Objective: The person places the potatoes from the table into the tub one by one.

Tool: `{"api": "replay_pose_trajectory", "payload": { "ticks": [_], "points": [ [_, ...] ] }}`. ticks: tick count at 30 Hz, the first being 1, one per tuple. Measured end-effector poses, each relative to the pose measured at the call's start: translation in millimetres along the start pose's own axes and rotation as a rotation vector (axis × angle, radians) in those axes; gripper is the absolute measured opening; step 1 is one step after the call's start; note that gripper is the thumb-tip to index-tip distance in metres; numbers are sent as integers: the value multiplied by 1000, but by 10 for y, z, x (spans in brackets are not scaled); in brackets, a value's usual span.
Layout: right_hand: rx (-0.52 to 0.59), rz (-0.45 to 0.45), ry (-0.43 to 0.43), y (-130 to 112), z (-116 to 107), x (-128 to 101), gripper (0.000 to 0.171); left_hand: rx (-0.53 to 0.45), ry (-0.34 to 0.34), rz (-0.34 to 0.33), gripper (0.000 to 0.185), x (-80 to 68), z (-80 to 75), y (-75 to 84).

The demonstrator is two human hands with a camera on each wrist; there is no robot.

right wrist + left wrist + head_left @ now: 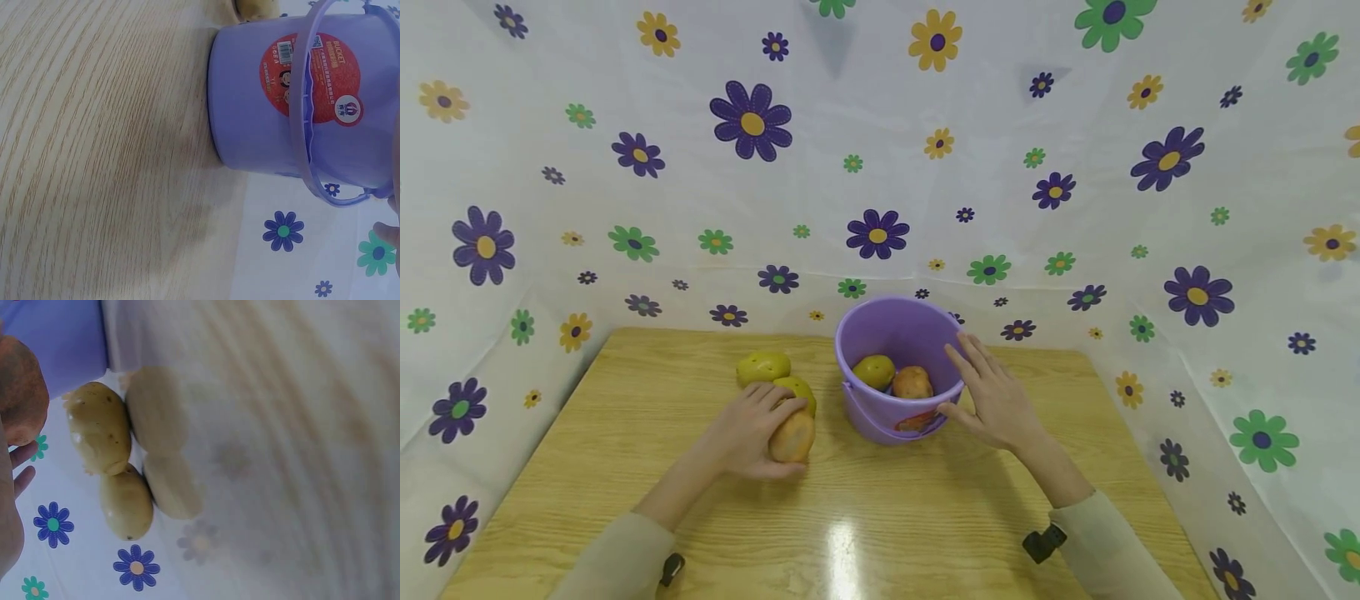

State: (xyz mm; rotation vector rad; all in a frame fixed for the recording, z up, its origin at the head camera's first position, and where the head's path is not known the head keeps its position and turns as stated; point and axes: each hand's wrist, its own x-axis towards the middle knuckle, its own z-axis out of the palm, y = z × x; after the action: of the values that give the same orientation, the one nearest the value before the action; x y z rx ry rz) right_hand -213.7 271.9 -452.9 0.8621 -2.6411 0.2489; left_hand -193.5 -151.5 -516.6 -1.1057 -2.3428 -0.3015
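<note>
My left hand (pixel 752 429) grips a brown potato (pixel 792 437), fingers over its top and thumb low at its near side. In the left wrist view this potato (pixel 22 390) is held above the table. Just beyond the hand, two yellowish potatoes (pixel 764 367) lie end to end on the table; the hand partly covers the nearer one. A purple bucket (pixel 887 421) stands upright to the right, with a yellowish potato (pixel 874 372) and a brown potato (pixel 913 382) inside. My right hand (pixel 996 400), fingers spread and extended, is at the bucket's right rim.
The wooden table (pixel 910 517) reaches back to a white flower-print cloth (pixel 820 183) that hangs behind and at both sides. A handle (pixel 300 94) hangs down the bucket's front, crossing a red label (pixel 337 69).
</note>
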Motion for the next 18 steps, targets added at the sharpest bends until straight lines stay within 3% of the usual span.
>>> {"api": "replay_pose_trajectory", "payload": {
  "ticks": [13,18],
  "points": [
    [-1,-16,22,7,11,6,100,-18,43,-37,95,263,-210,-64],
    [-2,-13,14,6,6,1,100,-24,90,-30,96,341,-284,-61]
  ]
}}
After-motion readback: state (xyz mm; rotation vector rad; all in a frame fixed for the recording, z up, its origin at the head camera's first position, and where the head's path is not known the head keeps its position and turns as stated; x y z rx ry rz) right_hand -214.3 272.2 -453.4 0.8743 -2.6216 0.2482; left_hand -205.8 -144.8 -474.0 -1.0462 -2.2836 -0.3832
